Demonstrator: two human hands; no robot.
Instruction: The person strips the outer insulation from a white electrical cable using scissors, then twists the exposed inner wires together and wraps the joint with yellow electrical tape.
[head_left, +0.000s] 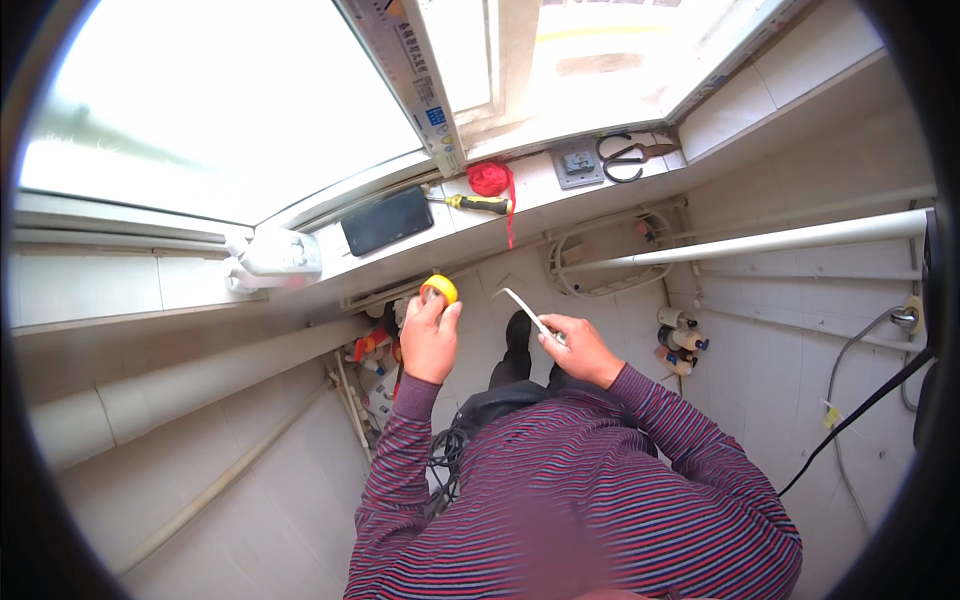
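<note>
My left hand [430, 338] is closed on a roll of yellow tape [440, 289], pinched at the fingertips. Across from it, my right hand [582, 350] grips a thin white cable [524, 308], whose free end curves up and to the left toward the tape. The two hands are apart, in front of my body and below the windowsill [530, 215]. Fingers hide the lower end of the cable.
On the sill lie a black phone [388, 221], a yellow-black screwdriver [480, 204], a red ball of string [489, 179], a grey square plate [577, 163] and black-handled scissors [634, 157]. A white jug [278, 256] stands left. A white pipe [760, 240] crosses at right.
</note>
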